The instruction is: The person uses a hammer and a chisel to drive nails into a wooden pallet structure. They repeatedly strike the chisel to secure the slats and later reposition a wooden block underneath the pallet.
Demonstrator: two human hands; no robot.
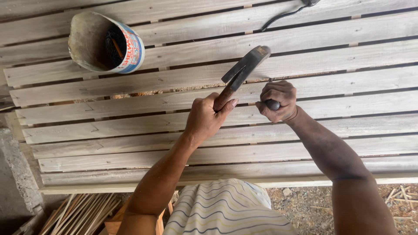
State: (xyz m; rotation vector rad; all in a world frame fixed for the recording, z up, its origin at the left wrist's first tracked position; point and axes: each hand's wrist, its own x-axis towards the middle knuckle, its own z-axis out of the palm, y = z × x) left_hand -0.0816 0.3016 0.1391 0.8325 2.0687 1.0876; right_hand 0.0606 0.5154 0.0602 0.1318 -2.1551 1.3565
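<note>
Nearest to the camera, striped cloth [226, 209] in pale yellow with dark wavy lines covers the person's body at the bottom edge. To its left a bundle of thin wooden sticks [74, 215] lies on the ground, and to its right there is bare earth littered with wood chips [305, 206].

Both forearms reach up from the near edge over a broad surface of grey wooden slats [109, 130], laid side by side with narrow gaps between them and running left to right.

The left hand [207, 117] is closed firmly around the wooden handle of a hammer [244, 69], thumb lying along the grip. The hammer is raised and tilted, its dark metal head pointing up and to the right, above the slats and just left of the other hand.

The right hand [278, 100] is curled into a loose fist resting on a slat in the middle of the surface. It grips a small dark rounded object [272, 104]; what that is cannot be told. A thin dark tip shows just above the knuckles.

Farther off on the left, a can [104, 43] lies on its side on the slats, its open mouth facing the camera, with dark contents inside. At the far edge on the right, a black cable [283, 15] trails across the boards.
</note>
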